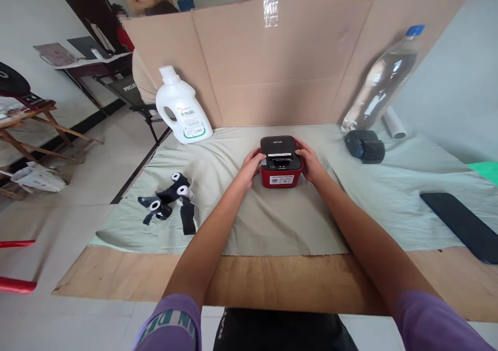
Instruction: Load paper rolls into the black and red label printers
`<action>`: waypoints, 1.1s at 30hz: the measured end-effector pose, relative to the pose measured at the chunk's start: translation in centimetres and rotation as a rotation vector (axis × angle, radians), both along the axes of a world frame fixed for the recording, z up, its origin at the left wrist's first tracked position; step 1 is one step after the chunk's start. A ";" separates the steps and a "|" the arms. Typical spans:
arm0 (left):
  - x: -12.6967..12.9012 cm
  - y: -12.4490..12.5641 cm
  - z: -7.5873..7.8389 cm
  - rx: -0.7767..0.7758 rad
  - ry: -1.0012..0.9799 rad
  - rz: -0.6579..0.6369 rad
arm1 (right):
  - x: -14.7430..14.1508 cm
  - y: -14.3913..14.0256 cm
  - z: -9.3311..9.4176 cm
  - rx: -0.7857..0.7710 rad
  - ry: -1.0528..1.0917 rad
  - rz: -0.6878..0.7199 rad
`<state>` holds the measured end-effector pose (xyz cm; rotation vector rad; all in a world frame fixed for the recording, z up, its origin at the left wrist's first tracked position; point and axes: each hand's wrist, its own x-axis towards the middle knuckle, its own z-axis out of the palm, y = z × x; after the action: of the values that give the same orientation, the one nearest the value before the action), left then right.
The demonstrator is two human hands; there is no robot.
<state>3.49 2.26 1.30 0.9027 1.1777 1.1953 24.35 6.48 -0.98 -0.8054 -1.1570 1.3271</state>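
A small red box-shaped printer with a black lid (280,160) sits in the middle of a pale green cloth (272,221) on a wooden table. My left hand (252,165) grips its left side, thumb on the lid's edge. My right hand (310,163) holds its right side, fingers curled over the top corner. The lid looks closed, with a white slot or label on top. A white sticker shows on the red front.
Black rolls with white cores (171,200) lie at the left. A white detergent bottle (181,107) stands back left, a clear water bottle (383,81) leans back right beside a black device (364,144) and a white roll (393,122). A dark phone (461,224) lies right. A cardboard wall (280,55) stands behind.
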 end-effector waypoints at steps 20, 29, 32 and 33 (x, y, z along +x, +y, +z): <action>0.5 0.3 0.1 -0.041 0.038 0.005 | -0.6 -0.2 -1.2 0.024 0.039 0.024; 0.7 0.0 0.3 -0.024 0.012 0.006 | -0.3 0.2 -1.3 -0.002 0.032 -0.028; 0.8 -0.1 0.3 -0.022 0.000 0.011 | -0.4 0.1 -1.6 0.028 0.028 -0.026; 0.8 -0.1 0.3 -0.022 -0.003 0.013 | -0.4 0.0 -1.7 0.038 0.027 -0.024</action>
<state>4.32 2.15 1.64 0.8778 1.1940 1.1916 23.94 6.50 -2.66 -0.7698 -1.1448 1.2883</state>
